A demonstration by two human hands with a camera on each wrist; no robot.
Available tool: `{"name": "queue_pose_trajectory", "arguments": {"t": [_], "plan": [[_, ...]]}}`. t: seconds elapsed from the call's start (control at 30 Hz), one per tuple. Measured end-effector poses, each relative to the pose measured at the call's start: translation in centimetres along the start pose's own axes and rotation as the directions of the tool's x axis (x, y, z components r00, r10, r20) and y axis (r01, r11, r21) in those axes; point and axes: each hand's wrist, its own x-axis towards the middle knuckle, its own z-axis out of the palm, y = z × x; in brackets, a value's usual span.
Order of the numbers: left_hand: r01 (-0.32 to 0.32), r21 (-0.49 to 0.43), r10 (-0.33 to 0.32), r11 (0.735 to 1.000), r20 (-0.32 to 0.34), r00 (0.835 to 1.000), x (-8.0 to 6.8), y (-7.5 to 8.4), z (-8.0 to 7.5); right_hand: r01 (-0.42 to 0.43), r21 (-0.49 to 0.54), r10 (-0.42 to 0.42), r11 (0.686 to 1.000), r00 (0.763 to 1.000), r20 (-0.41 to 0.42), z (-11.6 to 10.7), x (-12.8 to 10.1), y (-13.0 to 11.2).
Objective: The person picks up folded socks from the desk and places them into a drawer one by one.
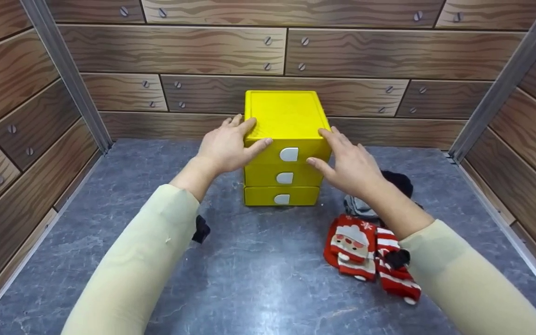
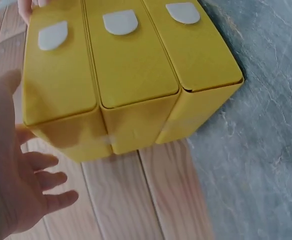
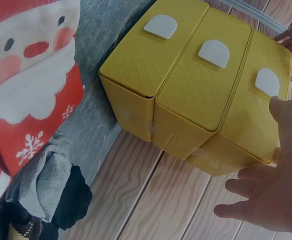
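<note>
We list one yellow three-drawer plastic cabinet (image 1: 286, 114), left hand (image 1: 225, 145) and right hand (image 1: 354, 164) flanking it, fingers spread. Uneven pressure could skew it, we judge.

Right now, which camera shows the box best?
The head view, since only it shows the top of the box along with its front. The left wrist view shows the front and left side; the right wrist view, the front and right side.

Head view: right forearm (image 1: 393, 207) occludes part of grey cloth (image 1: 360, 207). Rear of yellow drawer unit (image 1: 268, 160): hidden. Right wrist view: red Santa-face cloth (image 3: 36, 75) cropped at left.
</note>
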Motion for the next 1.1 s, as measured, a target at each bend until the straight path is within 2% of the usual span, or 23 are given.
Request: {"name": "queue_pose_trajectory", "arguments": {"t": [0.17, 0.3, 0.53, 0.63, 0.7, 0.83, 0.9, 0.97, 1.1], "plan": [[0.014, -0.126, -0.013, 0.992, 0.008, 1.000, 0.3, -0.9, 0.5, 0.003, 0.010, -0.003, 1.000, 1.000, 0.005, 0.3, -0.1, -0.2], [0.017, -0.218, -0.017, 0.976, 0.005, 1.000, 0.4, -1.2, 0.6, 0.008, 0.017, -0.008, 1.000, 1.000, 0.001, 0.3, -0.2, -0.4], [0.048, -0.432, -0.029, 0.900, 0.049, 0.998, 0.9, -1.0, 0.7, 0.002, 0.137, 0.002, 0.991, 1.000, -0.026, -0.1, -0.6, -0.3], [0.047, -0.469, -0.020, 0.882, 0.062, 0.998, 1.0, -1.0, 0.6, 0.020, 0.203, -0.005, 0.979, 0.997, -0.074, 0.0, -1.1, -0.3], [0.045, -0.487, -0.016, 0.872, 0.065, 0.998, 1.1, -1.1, 0.5, 0.042, 0.234, -0.010, 0.971, 0.990, -0.138, 0.2, -1.6, -0.4], [0.045, -0.518, -0.012, 0.854, 0.067, 0.998, 1.2, -1.4, 0.3, 0.099, 0.260, -0.020, 0.961, 0.957, -0.289, 0.3, -2.3, -0.9], [0.045, -0.528, -0.010, 0.848, 0.068, 0.998, 1.2, -1.5, 0.3, 0.135, 0.272, -0.037, 0.953, 0.941, -0.335, 0.4, -2.5, -1.2], [0.048, -0.539, -0.013, 0.841, 0.069, 0.998, 1.2, -1.6, 0.4, 0.170, 0.298, -0.061, 0.939, 0.938, -0.340, 0.6, -2.5, -1.5], [0.068, -0.568, -0.032, 0.821, 0.073, 0.997, 1.2, -1.5, 0.5, 0.189, 0.376, -0.091, 0.907, 0.960, -0.265, 1.0, -1.9, -2.2]]}}
